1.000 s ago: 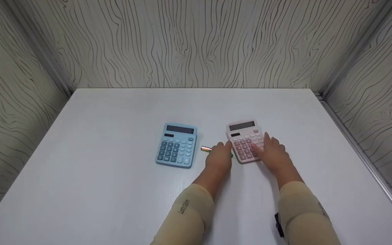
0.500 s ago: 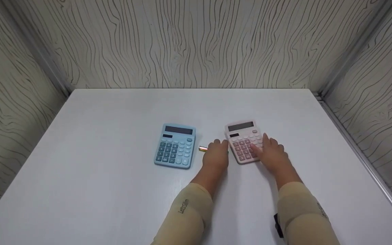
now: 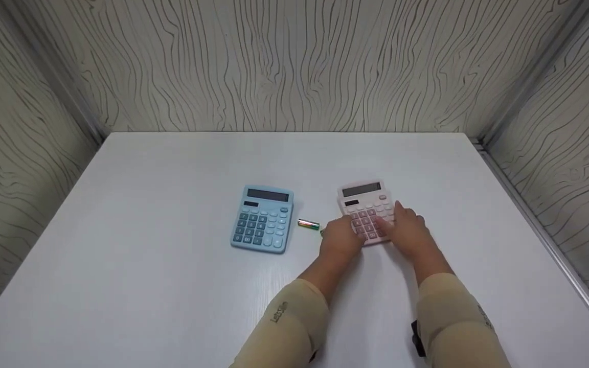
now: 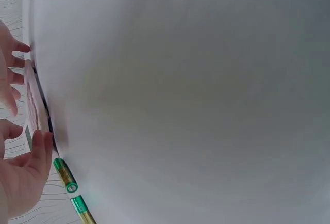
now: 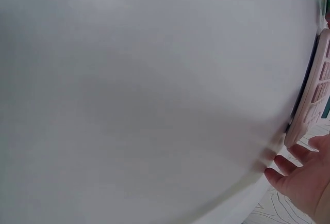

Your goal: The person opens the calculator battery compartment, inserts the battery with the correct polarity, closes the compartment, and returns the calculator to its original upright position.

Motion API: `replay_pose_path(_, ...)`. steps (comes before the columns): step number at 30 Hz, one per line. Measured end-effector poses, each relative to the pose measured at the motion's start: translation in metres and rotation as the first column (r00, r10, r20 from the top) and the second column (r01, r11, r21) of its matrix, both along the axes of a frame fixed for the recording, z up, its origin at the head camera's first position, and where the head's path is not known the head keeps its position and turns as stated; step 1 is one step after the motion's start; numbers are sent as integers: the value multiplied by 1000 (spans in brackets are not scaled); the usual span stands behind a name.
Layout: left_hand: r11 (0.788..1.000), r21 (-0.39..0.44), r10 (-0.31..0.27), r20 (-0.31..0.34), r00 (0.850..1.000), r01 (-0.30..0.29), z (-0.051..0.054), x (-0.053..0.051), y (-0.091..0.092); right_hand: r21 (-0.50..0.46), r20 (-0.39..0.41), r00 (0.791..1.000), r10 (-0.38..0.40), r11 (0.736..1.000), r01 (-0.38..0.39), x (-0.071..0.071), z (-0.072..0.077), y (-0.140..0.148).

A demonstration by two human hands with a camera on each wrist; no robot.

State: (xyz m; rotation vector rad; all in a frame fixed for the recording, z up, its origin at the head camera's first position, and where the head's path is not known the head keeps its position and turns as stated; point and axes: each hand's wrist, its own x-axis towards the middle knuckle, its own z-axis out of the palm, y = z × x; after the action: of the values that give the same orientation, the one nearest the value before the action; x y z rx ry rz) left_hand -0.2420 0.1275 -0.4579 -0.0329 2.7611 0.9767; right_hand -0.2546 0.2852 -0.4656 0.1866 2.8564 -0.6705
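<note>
A pink calculator (image 3: 363,202) lies face up on the white table. My right hand (image 3: 411,235) holds its right side, thumb over the keys and fingers along the edge; the right wrist view shows this hand (image 5: 304,182) at one corner of the calculator (image 5: 312,95). At the lower left side is my left hand (image 3: 341,240), its fingers touching the calculator's edge. In the left wrist view, the thumb of this hand (image 4: 23,182) stands apart from its fingers. A battery (image 3: 308,224) lies left of it; a second battery (image 4: 82,209) shows in that view, close to the first one (image 4: 65,175).
A light blue calculator (image 3: 263,220) lies face up left of the batteries. The table (image 3: 146,230) is bounded by wood-patterned panels at the back and both sides.
My left hand has moved right, off the batteries and onto the lower left part of the pink calculator. The first battery is now fully uncovered. My right hand has stayed in place.
</note>
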Motion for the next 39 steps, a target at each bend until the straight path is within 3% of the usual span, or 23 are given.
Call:
replay_pose_path(7, 994, 104, 14, 64, 998, -20, 2, -2, -2, -50, -20, 1000, -12, 999, 11, -3, 4, -4)
replay_pose_path(15, 992, 118, 26, 97, 995, -37, 0, -2, -1, -185, 29, 995, -92, 978, 96, -7, 11, -3)
replay_pose_path(30, 983, 183, 7, 125, 992, -30, -2, -5, -6, -211, 71, 984, -160, 962, 172, -8, 15, -3)
replay_pose_path(39, 945, 312, 48, 159, 986, -97, 2, -6, -8, -305, 85, 966, -243, 917, 258, -7, 17, 3)
